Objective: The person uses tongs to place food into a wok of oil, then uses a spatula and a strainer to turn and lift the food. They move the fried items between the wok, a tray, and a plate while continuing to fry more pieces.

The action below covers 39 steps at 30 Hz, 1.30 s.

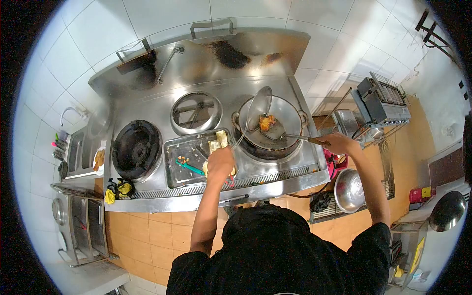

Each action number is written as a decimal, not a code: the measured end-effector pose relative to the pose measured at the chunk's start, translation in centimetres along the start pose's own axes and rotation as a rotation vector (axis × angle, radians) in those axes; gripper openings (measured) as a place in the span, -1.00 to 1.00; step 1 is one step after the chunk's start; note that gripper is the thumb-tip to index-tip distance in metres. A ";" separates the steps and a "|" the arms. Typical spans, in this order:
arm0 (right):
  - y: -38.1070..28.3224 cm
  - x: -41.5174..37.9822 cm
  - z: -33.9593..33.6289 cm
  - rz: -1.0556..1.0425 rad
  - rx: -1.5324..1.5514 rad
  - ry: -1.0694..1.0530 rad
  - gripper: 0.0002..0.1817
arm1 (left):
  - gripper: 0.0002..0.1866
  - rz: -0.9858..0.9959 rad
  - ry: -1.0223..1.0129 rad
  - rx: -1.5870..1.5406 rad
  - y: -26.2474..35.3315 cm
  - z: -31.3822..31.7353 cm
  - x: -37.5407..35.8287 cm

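Observation:
My left hand is closed around the thin handle of a round mesh strainer, above the right side of a metal tray. The strainer is tilted up over the left half of a large two-handled pot. My right hand grips the wooden handle of a metal ladle, whose head is inside the pot's outline. Between strainer and ladle is a browned fried piece of food. In the tray lie pale food pieces, crumbs and a teal-handled utensil, partly behind my left hand.
A black burner and an open burner ring are on the steel stove. Yellow-and-black cloth lies at its front left corner. To the right are a metal bowl and a grill appliance.

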State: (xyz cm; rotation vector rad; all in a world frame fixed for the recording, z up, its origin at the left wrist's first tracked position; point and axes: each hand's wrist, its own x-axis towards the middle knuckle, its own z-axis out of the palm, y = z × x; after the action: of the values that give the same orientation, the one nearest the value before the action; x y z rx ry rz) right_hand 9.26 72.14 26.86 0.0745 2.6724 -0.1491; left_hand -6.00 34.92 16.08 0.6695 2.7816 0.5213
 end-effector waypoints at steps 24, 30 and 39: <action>-0.2 -2.5 1.6 -0.054 0.121 0.108 -0.47 | -0.75 -0.055 0.019 -0.061 -0.6 -1.2 -1.7; 1.4 -4.1 -0.9 0.114 0.089 0.042 -0.51 | -0.72 -0.058 0.003 -0.146 -1.0 -0.8 -1.3; 0.1 -0.7 -9.4 -0.068 -0.113 0.154 -0.69 | -0.70 0.025 -0.217 -0.547 -2.6 5.2 1.2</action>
State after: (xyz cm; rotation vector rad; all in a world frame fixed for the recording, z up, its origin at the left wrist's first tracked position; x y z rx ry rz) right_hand 5.77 73.31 35.51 -0.0428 2.8330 -0.0142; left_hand -6.50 34.85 10.14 0.5868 2.2765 1.0857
